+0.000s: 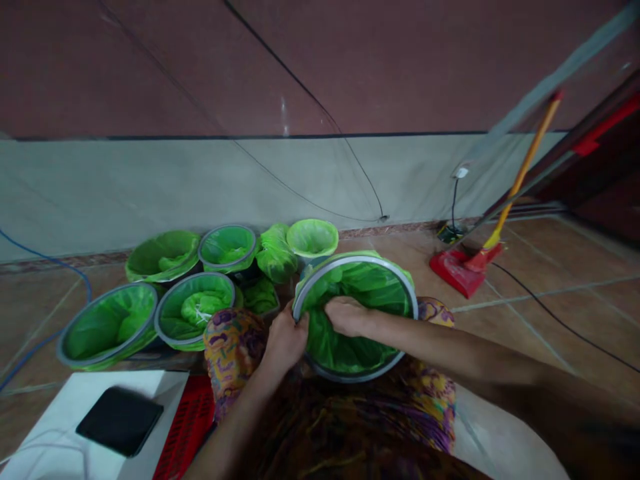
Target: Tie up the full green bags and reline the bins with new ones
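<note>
A round bin with a grey rim (410, 293) rests tilted on my lap, lined with a green plastic bag (370, 287). My left hand (285, 340) is closed on the bin's near-left rim, pinching the bag's edge there. My right hand (346, 315) reaches inside the mouth of the bin, fingers curled into the green bag. My knees are covered by a patterned purple and yellow garment (235, 347).
Several other green-lined bins (107, 327) (195, 310) (227, 248) (313, 237) stand on the tiled floor by the wall. A red broom head with a yellow handle (463, 267) lies at right. A white box with a black phone (120, 420) and a red basket (187, 427) sit at lower left. Cables cross the floor.
</note>
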Action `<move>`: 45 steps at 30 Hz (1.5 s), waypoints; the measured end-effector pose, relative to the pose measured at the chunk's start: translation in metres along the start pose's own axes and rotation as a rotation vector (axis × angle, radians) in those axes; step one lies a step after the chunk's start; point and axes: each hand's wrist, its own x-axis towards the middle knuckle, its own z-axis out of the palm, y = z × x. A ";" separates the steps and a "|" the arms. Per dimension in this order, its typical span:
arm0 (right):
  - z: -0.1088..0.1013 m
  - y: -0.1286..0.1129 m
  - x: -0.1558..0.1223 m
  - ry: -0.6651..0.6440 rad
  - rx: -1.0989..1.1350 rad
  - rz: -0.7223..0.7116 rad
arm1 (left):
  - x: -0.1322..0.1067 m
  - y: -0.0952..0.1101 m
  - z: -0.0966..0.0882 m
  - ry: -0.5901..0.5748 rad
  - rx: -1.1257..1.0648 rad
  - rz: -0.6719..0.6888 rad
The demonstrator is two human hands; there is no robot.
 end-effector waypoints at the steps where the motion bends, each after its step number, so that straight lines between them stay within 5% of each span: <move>1: -0.003 -0.001 0.005 -0.006 -0.032 -0.091 | 0.006 -0.003 -0.003 -0.017 0.010 -0.004; 5: -0.036 0.015 0.021 0.229 -0.261 -0.314 | 0.033 -0.010 -0.018 -0.111 0.077 0.039; 7: -0.053 0.035 0.032 0.306 -0.319 -0.164 | 0.048 -0.007 -0.026 -0.172 0.108 0.064; 9: -0.061 0.058 0.044 0.149 -0.258 -0.006 | 0.063 -0.001 -0.032 -0.251 0.134 0.089; 11: -0.058 0.079 0.055 -0.065 -0.126 0.119 | 0.077 0.009 -0.038 -0.314 0.179 0.107; 13: -0.049 0.093 0.060 -0.133 -0.020 0.196 | 0.088 0.018 -0.045 -0.349 0.208 0.126; 16: -0.033 0.103 0.059 -0.062 0.080 0.274 | 0.095 0.025 -0.057 -0.293 0.105 0.129; 19: -0.019 0.110 0.052 0.039 0.105 0.384 | 0.080 0.017 -0.060 -0.119 -0.113 0.045; 23: 0.002 0.125 0.040 0.221 0.150 0.509 | 0.023 -0.012 -0.032 0.129 -0.468 -0.221; 28: 0.036 0.138 0.027 0.382 0.380 0.597 | -0.037 -0.038 0.039 -0.034 -0.885 -0.535; 31: 0.050 0.139 0.026 0.405 0.444 0.598 | -0.040 -0.038 0.067 0.038 -1.069 -0.565; 35: 0.034 0.126 0.024 0.263 0.378 0.513 | -0.032 -0.037 0.077 0.225 -1.090 -0.551; 39: -0.005 0.081 0.009 0.531 0.048 0.202 | -0.033 -0.042 0.079 0.263 -1.018 -0.549; 41: -0.010 0.054 0.002 0.377 0.120 0.029 | -0.036 -0.043 0.080 0.269 -0.982 -0.503; 45: 0.027 0.021 0.006 -0.374 0.218 -0.039 | -0.039 -0.040 0.078 0.214 -0.842 -0.399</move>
